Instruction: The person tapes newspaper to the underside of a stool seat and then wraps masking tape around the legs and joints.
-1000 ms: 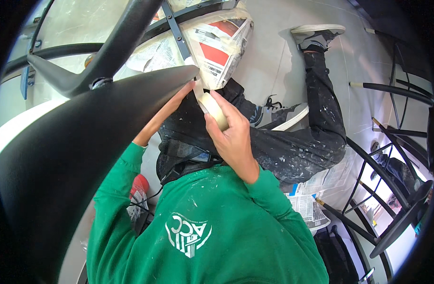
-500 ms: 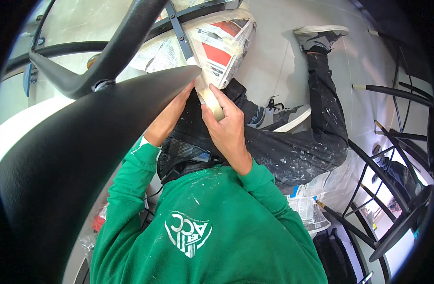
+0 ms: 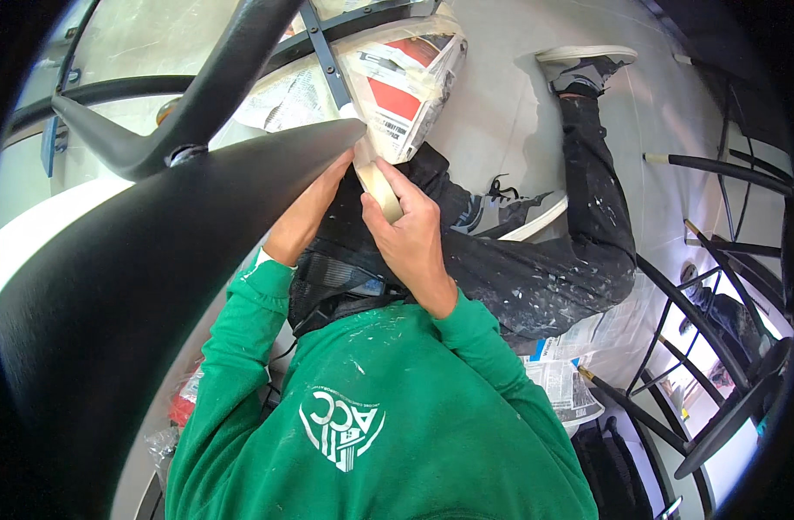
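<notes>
My right hand (image 3: 414,230) is closed round a roll of cream masking tape (image 3: 380,190), thumb and fingers on its sides. A pale strip reaches up from the roll to a dark metal bar (image 3: 326,56) with screws, beside newspaper (image 3: 418,48) covering a seat-like shape. My left hand (image 3: 317,208) is close by, just under the pointed end of a large black curved frame piece (image 3: 206,208). That piece hides its fingertips, so I cannot tell whether they grip anything.
The black piece fills the left side, and another black branch (image 3: 208,95) rises from it. Black chair frames with tape-wrapped leg ends (image 3: 717,172) stand at right. My outstretched leg (image 3: 600,191) crosses the floor. More newspaper (image 3: 566,390) lies at lower right.
My right hand and the tape roll have shifted slightly left and down. My left hand has stayed nearly in place.
</notes>
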`<action>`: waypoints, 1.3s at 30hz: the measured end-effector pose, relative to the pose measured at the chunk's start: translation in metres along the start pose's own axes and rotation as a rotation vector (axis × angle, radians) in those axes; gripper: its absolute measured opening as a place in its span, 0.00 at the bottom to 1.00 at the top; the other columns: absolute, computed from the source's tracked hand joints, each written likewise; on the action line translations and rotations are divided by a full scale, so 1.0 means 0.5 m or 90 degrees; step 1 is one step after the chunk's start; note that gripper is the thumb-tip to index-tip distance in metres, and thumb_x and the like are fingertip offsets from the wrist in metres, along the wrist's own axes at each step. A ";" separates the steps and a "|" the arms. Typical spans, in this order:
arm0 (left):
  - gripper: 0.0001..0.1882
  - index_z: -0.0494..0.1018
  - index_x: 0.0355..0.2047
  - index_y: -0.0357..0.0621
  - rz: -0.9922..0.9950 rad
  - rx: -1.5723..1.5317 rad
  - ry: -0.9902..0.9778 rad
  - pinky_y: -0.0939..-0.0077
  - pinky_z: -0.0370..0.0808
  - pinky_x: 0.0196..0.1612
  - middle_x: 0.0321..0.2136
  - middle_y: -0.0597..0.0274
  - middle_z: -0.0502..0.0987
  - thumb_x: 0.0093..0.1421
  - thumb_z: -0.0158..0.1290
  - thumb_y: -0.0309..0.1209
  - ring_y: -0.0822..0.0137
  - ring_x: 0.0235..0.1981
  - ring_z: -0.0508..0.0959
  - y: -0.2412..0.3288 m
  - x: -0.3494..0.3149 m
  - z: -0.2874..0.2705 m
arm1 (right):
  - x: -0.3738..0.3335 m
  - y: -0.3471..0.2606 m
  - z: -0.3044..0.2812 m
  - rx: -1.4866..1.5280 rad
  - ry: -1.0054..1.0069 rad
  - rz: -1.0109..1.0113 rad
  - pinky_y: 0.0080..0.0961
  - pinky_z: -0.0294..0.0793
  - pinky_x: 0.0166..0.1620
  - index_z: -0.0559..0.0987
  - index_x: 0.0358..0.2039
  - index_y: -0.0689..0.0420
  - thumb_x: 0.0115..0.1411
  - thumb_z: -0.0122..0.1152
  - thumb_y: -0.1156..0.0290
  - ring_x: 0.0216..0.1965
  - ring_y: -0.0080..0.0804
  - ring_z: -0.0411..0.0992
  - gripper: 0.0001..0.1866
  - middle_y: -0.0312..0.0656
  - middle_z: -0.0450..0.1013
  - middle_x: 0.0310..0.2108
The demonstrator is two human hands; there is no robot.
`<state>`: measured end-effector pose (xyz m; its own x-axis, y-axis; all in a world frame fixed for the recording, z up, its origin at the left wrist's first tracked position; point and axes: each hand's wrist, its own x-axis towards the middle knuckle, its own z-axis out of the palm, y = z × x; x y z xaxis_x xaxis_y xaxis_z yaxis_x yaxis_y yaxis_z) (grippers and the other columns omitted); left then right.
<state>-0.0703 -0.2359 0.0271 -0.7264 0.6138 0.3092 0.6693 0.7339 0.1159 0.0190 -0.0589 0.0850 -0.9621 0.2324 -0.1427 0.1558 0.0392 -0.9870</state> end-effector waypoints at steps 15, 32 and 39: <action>0.13 0.80 0.45 0.57 -0.078 -0.007 0.039 0.59 0.71 0.30 0.26 0.63 0.73 0.60 0.58 0.29 0.59 0.27 0.75 0.017 -0.003 0.020 | -0.002 0.009 0.005 -0.050 0.009 -0.043 0.32 0.78 0.52 0.75 0.58 0.69 0.60 0.66 0.76 0.49 0.38 0.81 0.25 0.58 0.80 0.49; 0.13 0.76 0.26 0.37 -0.331 -0.221 0.114 0.63 0.68 0.29 0.17 0.60 0.67 0.61 0.61 0.35 0.63 0.18 0.67 0.074 0.028 -0.002 | 0.042 0.032 -0.005 0.007 -0.036 0.073 0.37 0.76 0.37 0.82 0.42 0.67 0.64 0.64 0.67 0.30 0.46 0.77 0.14 0.52 0.78 0.31; 0.11 0.76 0.28 0.39 -0.224 -0.104 0.112 0.65 0.68 0.29 0.17 0.60 0.66 0.61 0.62 0.33 0.64 0.19 0.66 0.063 0.022 0.013 | 0.146 0.065 -0.017 -0.299 0.012 -0.107 0.39 0.73 0.41 0.86 0.33 0.58 0.50 0.74 0.68 0.38 0.43 0.72 0.10 0.43 0.75 0.29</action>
<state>-0.0580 -0.2042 0.0279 -0.8870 0.2647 0.3783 0.4112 0.8256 0.3864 -0.0445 -0.0326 0.0433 -0.9791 0.2024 0.0204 0.0875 0.5095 -0.8560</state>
